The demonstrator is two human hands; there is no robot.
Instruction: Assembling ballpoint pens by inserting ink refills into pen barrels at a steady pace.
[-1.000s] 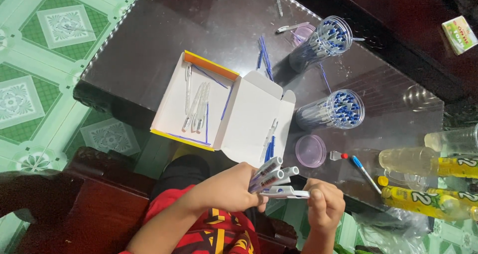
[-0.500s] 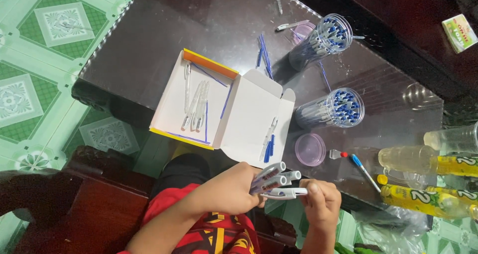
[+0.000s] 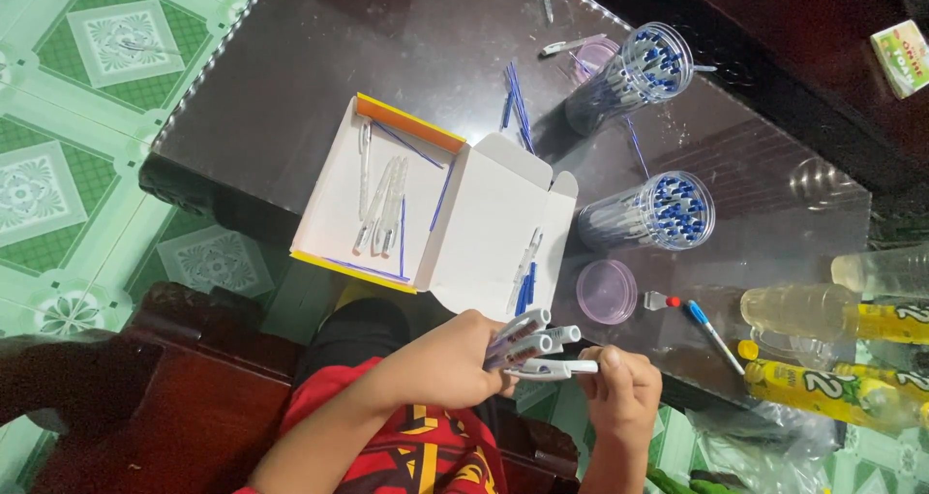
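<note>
The left hand (image 3: 455, 359) is clamped around a small bundle of white pen barrels (image 3: 527, 334), three as far as I can count, their ends fanning out past the fingers. The right hand (image 3: 624, 388) is pinched shut on one more pen (image 3: 556, 368), held level just under the bundle and touching it. Both hands hang off the near edge of the dark glass table (image 3: 290, 88), over the lap, just below the open white box (image 3: 426, 209).

To do this step well, I judge the bundle should stay squeezed near its middle so the barrels do not splay, while the single pen is kept straight in line with them; a loose grip risks one slipping to the floor.

Counted: one box, its tray overhanging the near edge, with about four loose barrels and a few thin blue refills (too fine to count surely); two or three pens on the box's open flap (image 3: 523, 271); two clear tubs of blue-tipped pens (image 3: 668, 213) toward the far right corner; two round lilac lids (image 3: 607, 291); one red-and-blue pen (image 3: 702, 325) by the right edge; two yellow-labelled bottles (image 3: 832, 388) lying at the right
</note>
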